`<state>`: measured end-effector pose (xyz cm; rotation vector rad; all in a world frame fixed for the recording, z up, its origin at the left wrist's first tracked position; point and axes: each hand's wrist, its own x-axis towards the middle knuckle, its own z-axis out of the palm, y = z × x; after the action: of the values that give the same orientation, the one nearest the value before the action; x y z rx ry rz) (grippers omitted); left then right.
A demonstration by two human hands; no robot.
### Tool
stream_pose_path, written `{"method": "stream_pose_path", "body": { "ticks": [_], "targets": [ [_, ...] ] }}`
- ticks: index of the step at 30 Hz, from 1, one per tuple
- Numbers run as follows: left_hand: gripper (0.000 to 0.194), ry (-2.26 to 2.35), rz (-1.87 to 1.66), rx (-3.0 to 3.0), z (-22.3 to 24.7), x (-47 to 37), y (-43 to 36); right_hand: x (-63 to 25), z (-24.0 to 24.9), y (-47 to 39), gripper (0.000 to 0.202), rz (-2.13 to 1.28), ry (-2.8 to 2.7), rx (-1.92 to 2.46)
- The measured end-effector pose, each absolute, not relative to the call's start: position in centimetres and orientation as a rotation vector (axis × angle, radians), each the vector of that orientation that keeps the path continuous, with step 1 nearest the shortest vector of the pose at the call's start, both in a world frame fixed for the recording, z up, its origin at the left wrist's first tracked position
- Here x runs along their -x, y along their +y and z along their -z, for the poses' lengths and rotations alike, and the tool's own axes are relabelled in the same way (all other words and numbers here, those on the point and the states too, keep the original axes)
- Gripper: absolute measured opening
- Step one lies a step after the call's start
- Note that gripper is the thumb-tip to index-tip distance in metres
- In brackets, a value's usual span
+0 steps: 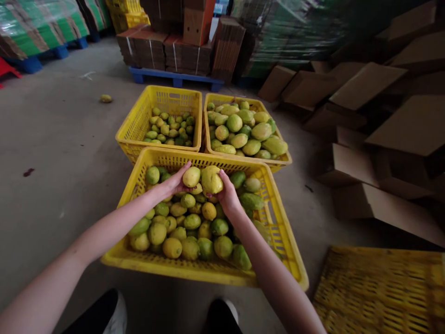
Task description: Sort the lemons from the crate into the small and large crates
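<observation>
Over the near yellow crate (205, 273), which is full of green and yellow lemons, both my hands hold fruit. My left hand (180, 180) is closed round a smaller yellow-green lemon (191, 177). Right beside it, a larger, bumpy yellow lemon (212, 180) sits in my right hand (227, 192), the thumb on its side. Behind stand two more yellow crates: the left one (130, 125) has small lemons low inside, the right one (283, 159) is heaped with large ones.
Cardboard boxes (368, 167) lie piled on the right. A yellow slatted crate (385, 287) is at the lower right. A blue pallet (177, 79) with stacked cardboard stands behind. One lemon (105, 99) lies on the floor at the left.
</observation>
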<state>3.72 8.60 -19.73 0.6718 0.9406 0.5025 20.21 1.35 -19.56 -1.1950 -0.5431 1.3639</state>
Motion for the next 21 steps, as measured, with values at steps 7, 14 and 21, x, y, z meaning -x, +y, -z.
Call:
{"method": "stream_pose_path", "body": {
  "ticks": [7,14,21],
  "targets": [
    [0.041,0.894,-0.522,-0.579,20.2,-4.1,8.4,-20.1,18.9,1.2,0.045,-1.397,-0.487,1.202],
    [0.039,0.733,-0.812,-0.666,19.7,-3.5,8.4,-20.3,19.3,0.9,0.057,-1.087,-0.632,1.191],
    [0.054,0.658,-0.918,-0.861,19.8,-2.8,9.0,-21.1,20.1,0.9,0.076,-0.708,-0.953,1.231]
  ]
}}
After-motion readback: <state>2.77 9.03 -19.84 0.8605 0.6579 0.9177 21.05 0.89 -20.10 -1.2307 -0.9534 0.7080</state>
